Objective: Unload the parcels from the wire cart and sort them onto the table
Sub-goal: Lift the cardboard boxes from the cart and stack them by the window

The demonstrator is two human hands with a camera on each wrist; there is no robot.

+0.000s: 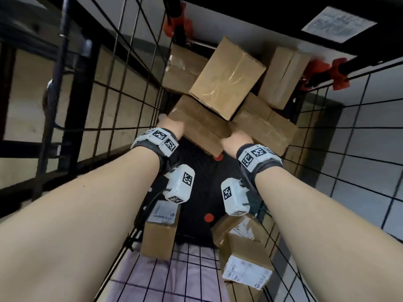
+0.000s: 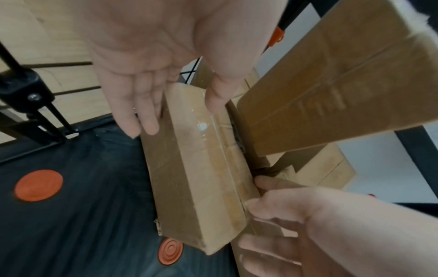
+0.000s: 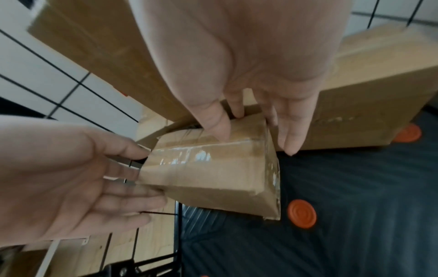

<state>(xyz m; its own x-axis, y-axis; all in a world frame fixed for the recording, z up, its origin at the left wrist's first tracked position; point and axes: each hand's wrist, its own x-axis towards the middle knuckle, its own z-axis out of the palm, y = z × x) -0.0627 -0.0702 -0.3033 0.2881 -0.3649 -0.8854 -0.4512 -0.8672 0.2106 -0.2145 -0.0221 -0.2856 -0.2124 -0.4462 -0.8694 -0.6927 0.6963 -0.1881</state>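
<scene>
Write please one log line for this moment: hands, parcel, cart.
left hand: grips flat parcel end | right hand: grips other end | parcel: inside wire cart, box leaning on top

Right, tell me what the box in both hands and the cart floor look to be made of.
Box: brown corrugated cardboard, matte, with glossy clear tape on its seams that catches the light. Left hand and right hand clasp its ends. Cart floor: a dark, finely ribbed mat, probably rubber or plastic, with orange discs.

Head view looking steeply down into the wire cart (image 1: 122,88) along both forearms, left and right wrist views close behind each palm, facing across one cardboard parcel (image 2: 196,168) toward each other, all sharing it.
</scene>
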